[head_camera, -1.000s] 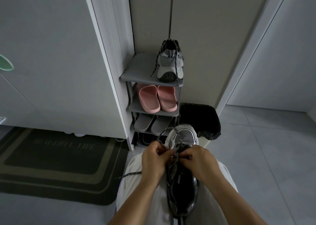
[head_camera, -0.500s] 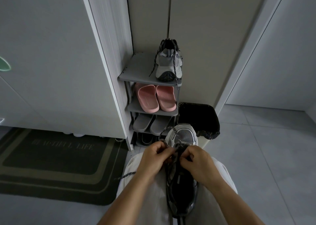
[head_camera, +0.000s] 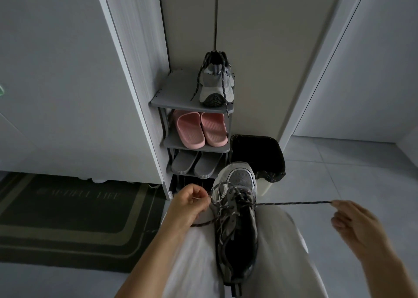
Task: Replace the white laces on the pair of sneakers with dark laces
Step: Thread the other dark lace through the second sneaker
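A grey and black sneaker (head_camera: 237,225) lies on my lap between my thighs, toe pointing away. A dark speckled lace (head_camera: 291,204) runs through its eyelets. My right hand (head_camera: 355,223) pinches the lace end and holds it stretched straight out to the right of the shoe. My left hand (head_camera: 190,204) is curled at the shoe's left edge, pinching another stretch of the lace near the eyelets. The second sneaker (head_camera: 214,82), with a dark lace hanging loose, stands on the top shelf of the shoe rack (head_camera: 174,98).
Pink slippers (head_camera: 201,130) and grey slippers (head_camera: 195,164) fill the rack's lower shelves. A bin with a black bag (head_camera: 257,155) stands right of the rack, just beyond the shoe's toe. A dark doormat (head_camera: 67,220) lies on the grey tiled floor at left.
My right hand has swung away from the shoe to the right, drawing the dark lace out taut. My left hand has stayed at the eyelets.
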`<state>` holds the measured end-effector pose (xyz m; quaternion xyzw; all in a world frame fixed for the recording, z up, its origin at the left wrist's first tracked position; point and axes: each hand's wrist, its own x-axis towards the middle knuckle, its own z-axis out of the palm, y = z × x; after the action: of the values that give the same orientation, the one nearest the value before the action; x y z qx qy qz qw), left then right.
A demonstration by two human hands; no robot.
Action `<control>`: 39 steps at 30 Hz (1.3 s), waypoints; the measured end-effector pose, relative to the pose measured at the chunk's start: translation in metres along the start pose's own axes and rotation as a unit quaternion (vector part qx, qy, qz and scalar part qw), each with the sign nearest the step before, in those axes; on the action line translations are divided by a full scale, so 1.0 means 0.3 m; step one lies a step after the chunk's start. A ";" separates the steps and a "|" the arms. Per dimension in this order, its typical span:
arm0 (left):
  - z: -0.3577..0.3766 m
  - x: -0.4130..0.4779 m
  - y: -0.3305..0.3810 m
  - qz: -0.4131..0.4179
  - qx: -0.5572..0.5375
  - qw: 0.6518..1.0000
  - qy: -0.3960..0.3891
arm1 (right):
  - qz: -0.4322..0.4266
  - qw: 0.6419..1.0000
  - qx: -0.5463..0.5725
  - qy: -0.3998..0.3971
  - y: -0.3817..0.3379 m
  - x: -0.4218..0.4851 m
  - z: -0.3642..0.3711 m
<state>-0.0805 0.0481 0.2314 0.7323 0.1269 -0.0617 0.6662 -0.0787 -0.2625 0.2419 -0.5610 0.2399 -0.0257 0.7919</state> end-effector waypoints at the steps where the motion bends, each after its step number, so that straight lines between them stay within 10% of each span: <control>1: -0.002 -0.004 -0.010 0.004 0.018 1.000 -0.006 | 0.010 1.000 -0.008 0.012 0.020 0.013 0.000; 4: 0.005 -0.015 -0.023 0.039 0.064 0.997 -0.012 | 0.006 0.968 -0.249 0.015 0.112 0.045 0.053; 9: 0.007 -0.033 0.001 0.098 0.201 0.966 -0.126 | -0.354 0.772 -0.525 -0.060 0.194 -0.030 0.247; 14: -0.007 -0.016 0.024 0.098 0.174 0.970 -0.135 | -0.313 0.665 -0.659 -0.160 0.166 -0.105 0.346; 19: -0.029 0.004 0.028 0.062 0.115 0.986 -0.108 | -0.235 0.758 -0.555 -0.249 0.124 -0.104 0.291; 28: -0.062 -0.033 -0.010 0.060 0.092 0.990 -0.084 | -0.125 0.981 -0.134 -0.067 -0.049 -0.048 0.006; 34: -0.054 -0.029 0.028 0.015 0.142 0.977 -0.157 | -0.075 0.843 -0.519 -0.122 0.047 0.018 0.023; 39: 0.037 -0.011 0.042 0.067 0.262 0.953 -0.139 | -0.225 0.782 -0.561 -0.154 0.134 -0.040 0.214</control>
<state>-0.0795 0.0357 0.2431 0.8720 -0.0371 -0.1494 0.4646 -0.0722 -0.1876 0.2262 -0.9407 -0.0465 0.0224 0.3353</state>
